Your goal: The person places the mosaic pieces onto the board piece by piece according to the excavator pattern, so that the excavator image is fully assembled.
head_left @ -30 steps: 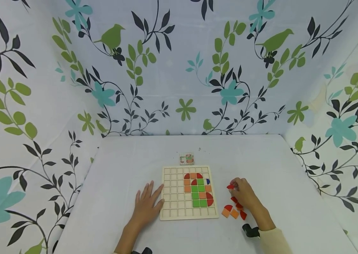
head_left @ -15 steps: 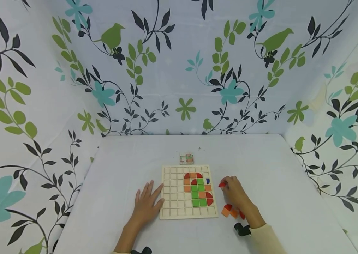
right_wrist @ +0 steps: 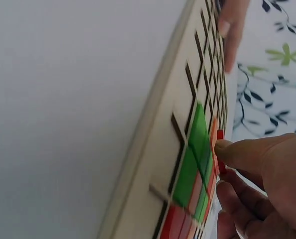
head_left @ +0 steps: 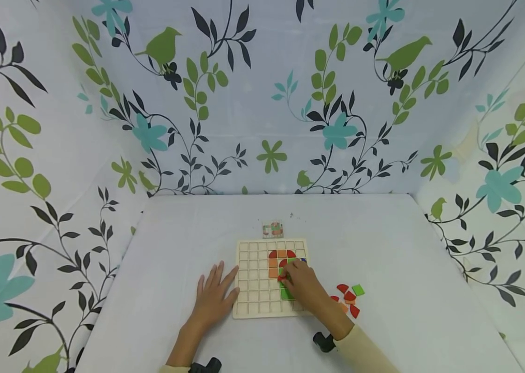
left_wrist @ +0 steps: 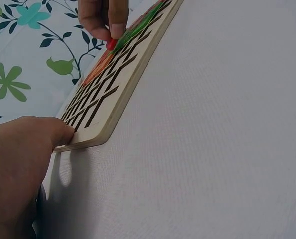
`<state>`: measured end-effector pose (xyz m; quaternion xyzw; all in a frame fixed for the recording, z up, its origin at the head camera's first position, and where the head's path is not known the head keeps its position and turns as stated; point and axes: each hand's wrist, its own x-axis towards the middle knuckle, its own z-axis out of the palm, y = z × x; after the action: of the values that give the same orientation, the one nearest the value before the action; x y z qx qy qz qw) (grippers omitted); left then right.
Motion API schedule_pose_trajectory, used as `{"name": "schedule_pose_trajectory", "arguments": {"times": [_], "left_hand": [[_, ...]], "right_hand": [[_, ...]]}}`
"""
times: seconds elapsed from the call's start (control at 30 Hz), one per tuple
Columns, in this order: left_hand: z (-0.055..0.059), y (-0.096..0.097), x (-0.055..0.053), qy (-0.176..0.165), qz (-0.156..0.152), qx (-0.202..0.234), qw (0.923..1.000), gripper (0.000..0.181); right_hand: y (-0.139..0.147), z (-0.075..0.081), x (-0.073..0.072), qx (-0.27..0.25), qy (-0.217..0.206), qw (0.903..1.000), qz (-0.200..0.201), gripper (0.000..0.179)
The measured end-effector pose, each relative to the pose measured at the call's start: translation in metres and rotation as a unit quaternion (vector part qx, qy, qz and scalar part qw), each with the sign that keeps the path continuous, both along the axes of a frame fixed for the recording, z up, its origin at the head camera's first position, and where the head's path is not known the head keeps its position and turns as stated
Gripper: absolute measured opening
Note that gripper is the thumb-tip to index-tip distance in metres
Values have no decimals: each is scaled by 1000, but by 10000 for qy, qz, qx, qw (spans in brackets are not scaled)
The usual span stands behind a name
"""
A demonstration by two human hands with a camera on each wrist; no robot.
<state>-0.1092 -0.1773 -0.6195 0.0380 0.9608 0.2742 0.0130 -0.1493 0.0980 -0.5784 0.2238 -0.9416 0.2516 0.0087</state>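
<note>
A wooden grid board (head_left: 253, 305) lies on the white table, its right part filled with red, orange and green tiles and a bit of blue. Over the filled cells, my right hand (head_left: 306, 285) pinches a red tile (right_wrist: 221, 135) between thumb and fingers, close to the board's surface; the same red tile (left_wrist: 111, 45) shows in the left wrist view. It hides several tiles beneath it. My left hand (head_left: 213, 298) lies flat with fingers spread, its fingertips and thumb touching the board's left edge. In the left wrist view the thumb (left_wrist: 63, 130) rests at the board's corner.
To the right of the board lie loose red quarter-round tiles (head_left: 343, 287), a green square tile (head_left: 358, 289) and orange ones partly behind the right forearm. A small pattern card (head_left: 273, 229) sits just beyond the board's far edge. A patterned cloth hangs behind and at both sides.
With the red tile pinched, my right hand has moved left from the loose tiles to over the board. The loose pile is now more exposed. My left hand stays at the board's edge.
</note>
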Motion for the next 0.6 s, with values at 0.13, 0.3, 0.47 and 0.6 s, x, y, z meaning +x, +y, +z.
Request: {"name": "schedule_pose_trajectory", "arguments": {"times": [0.13,0.3,0.47,0.6], "left_hand": [[0,0,-1,-9,-6,-10,10000,60],[-1,1,0,-10,-27,-30,10000,60],[0,1,1,185,6,25,9998,58],[2,1,0,151,15,2,9999,59]], "right_hand": [[-12,-5,3,169,377,9984,375,12],[-15,-9,5,270,664,9963,478,12],[-14,-6,4,318,663,9955,596,8],[-13,-3,3,434,617,9950,647,7]]}}
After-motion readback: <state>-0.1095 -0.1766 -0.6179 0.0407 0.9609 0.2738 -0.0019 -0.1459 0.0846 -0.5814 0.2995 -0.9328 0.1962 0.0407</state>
